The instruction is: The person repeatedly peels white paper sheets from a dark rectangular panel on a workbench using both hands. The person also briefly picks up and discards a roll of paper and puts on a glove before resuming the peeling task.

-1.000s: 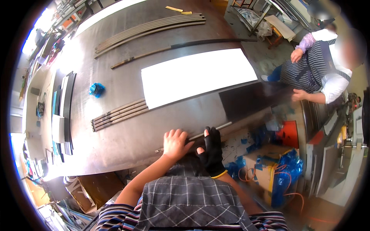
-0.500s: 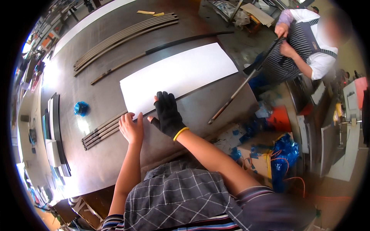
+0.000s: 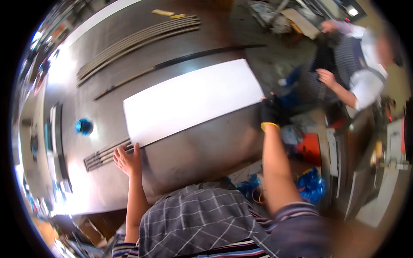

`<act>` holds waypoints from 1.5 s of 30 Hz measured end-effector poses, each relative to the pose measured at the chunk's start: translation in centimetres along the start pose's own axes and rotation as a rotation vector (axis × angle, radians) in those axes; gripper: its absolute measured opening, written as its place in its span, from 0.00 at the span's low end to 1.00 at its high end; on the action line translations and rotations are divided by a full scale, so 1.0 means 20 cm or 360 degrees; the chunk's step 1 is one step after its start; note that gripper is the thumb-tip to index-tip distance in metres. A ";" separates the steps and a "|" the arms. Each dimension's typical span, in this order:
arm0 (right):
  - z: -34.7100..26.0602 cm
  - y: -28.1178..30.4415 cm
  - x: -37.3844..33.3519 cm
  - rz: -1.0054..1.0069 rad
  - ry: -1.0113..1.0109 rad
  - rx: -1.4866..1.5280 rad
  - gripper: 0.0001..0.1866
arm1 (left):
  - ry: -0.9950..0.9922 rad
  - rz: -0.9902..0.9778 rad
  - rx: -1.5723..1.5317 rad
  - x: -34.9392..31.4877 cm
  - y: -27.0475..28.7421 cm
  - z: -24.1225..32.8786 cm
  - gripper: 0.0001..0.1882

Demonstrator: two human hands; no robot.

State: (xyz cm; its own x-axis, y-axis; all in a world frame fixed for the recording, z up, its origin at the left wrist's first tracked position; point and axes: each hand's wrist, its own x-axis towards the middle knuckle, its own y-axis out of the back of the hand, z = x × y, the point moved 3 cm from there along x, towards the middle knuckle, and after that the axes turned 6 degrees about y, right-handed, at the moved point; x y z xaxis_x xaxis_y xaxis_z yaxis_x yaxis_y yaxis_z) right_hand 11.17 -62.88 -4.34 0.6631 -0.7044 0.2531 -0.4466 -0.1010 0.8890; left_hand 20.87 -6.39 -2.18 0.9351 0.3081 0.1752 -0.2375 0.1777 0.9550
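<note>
Across grey tabletop (image 3: 202, 144), white oblong sheet (image 3: 193, 103), left hand (image 3: 128, 162) spread, right hand (image 3: 270, 112), grip unclear

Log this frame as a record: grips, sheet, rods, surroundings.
Left grip: bare; at near left corner of white sheet; firmness unclear
Right grip: black glove, yellow cuff; at sheet's right end; closure unclear
Support: grey table
Near rods: partly hidden by sheet and left grip
Far rods: side by side, beyond sheet
Blue-wrapped item: left of sheet, apart
Co-worker: at right
</note>
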 end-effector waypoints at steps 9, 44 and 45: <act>0.66 -0.29 0.16 -0.0645 -0.0889 0.1537 0.07 | 0.1143 0.0035 -0.0223 0.48 -0.03 -1.22 0.36; 0.38 0.38 -0.46 -0.0359 -0.0634 0.0778 0.09 | 0.0927 -0.0054 -0.0099 -0.10 0.36 -1.60 0.17; 0.41 0.41 -0.46 -0.0249 -0.0276 0.0378 0.09 | 0.0719 0.0094 0.0118 -0.12 0.38 -1.41 0.18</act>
State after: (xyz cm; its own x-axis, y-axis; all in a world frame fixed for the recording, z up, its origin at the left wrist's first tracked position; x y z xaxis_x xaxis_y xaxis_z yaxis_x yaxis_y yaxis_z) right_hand -3.50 -63.00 -2.55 0.6316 -0.7746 0.0333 -0.4882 -0.3640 0.7932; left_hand 9.33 20.66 -2.04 0.7081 0.6953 0.1233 -0.2519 0.0856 0.9639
